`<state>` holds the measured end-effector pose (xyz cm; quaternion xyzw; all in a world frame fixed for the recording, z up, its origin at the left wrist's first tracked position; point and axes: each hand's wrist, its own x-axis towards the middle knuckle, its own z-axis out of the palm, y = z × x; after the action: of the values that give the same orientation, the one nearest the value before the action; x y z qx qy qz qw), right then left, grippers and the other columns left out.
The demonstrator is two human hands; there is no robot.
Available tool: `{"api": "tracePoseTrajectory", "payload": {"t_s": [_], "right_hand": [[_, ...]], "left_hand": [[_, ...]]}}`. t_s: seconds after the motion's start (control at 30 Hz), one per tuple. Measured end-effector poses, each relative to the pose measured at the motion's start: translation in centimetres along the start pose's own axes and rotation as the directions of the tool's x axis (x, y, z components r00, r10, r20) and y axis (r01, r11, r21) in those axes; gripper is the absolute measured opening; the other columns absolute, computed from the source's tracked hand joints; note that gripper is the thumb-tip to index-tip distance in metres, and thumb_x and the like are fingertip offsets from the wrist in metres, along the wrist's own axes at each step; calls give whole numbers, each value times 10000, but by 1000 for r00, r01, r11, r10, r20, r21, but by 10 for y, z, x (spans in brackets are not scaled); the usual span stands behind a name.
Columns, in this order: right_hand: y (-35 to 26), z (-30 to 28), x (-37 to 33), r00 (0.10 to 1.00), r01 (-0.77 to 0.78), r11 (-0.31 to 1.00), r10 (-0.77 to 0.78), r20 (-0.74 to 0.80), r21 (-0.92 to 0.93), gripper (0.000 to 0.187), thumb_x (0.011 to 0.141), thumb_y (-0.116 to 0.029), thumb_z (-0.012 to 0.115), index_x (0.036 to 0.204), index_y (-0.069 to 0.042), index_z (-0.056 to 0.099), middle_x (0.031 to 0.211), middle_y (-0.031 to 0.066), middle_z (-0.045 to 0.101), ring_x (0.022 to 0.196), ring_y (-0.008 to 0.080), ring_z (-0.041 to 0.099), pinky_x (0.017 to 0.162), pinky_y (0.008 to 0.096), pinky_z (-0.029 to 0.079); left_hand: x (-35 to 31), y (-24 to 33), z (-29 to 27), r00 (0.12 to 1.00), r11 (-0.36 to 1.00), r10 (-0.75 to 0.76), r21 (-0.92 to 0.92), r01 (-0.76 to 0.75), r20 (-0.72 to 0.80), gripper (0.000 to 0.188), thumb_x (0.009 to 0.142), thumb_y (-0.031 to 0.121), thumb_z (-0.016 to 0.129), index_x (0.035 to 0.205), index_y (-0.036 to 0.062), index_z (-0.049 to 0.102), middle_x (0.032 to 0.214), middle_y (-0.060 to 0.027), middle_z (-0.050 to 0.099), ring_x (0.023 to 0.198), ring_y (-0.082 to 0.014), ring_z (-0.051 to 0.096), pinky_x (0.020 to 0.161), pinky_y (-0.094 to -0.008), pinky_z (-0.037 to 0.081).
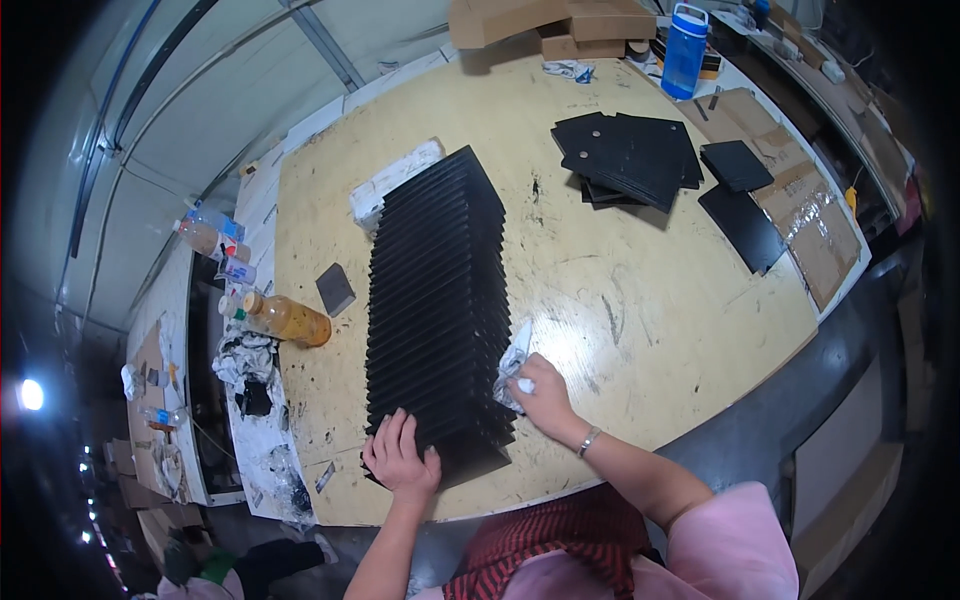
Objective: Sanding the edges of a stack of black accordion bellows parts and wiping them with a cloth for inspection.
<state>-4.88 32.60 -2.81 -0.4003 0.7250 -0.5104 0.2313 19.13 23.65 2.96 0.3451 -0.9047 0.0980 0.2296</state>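
Observation:
A long black pleated bellows cover (430,290) lies on the table, stretching away from me. My left hand (403,462) rests on its near left end, fingers spread over the pleats and thumb apart. A crumpled white rag (514,358) is bunched in my closed right hand (543,395), against the right side of the bellows near its close end. Part of the rag sticks out beyond my fingers. Behind the far left side of the bellows lies a white block-shaped bundle (397,180).
Stacked black plates (630,160) lie at the far right, with more black sheets (742,225) near flattened cardboard (815,235). A blue water bottle (685,52) stands at the back. On the left are a dark grey block (335,289) and an orange drink bottle (290,318).

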Motion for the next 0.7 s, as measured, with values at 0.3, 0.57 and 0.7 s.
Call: {"api": "tracePoseTrajectory", "payload": {"t_s": [0.3, 0.57, 0.7], "right_hand": [[-6, 5, 0, 979, 160, 972, -178, -94, -174, 114, 843, -96, 643, 939, -65, 591, 961, 144, 578, 943, 363, 595, 780, 475, 491], [-45, 7, -26, 966, 254, 953, -257, 4, -169, 205, 879, -170, 671, 994, -34, 569, 1130, 218, 547, 1024, 414, 574, 870, 453, 477], [-16, -7, -55, 970, 223, 970, -211, 122, -99, 173, 874, -126, 681, 976, -32, 578, 1033, 198, 554, 984, 407, 567, 832, 447, 481]], "left_hand": [[1, 0, -1, 999, 1000, -12, -11, 13, 32, 504, 839, 339, 531, 1267, 85, 611, 1363, -80, 602, 1247, -301, 554, 1063, -494, 315], [0, 1, -1, 1000, 1000, 13, -17, -13, 5, 505, 852, 352, 516, 1267, 81, 615, 1357, -83, 608, 1244, -307, 557, 1062, -488, 316], [2, 4, -5, 999, 1000, 26, 2, -26, 19, 511, 916, 386, 473, 1277, 47, 600, 1353, -124, 601, 1247, -339, 552, 1053, -487, 338]]}}
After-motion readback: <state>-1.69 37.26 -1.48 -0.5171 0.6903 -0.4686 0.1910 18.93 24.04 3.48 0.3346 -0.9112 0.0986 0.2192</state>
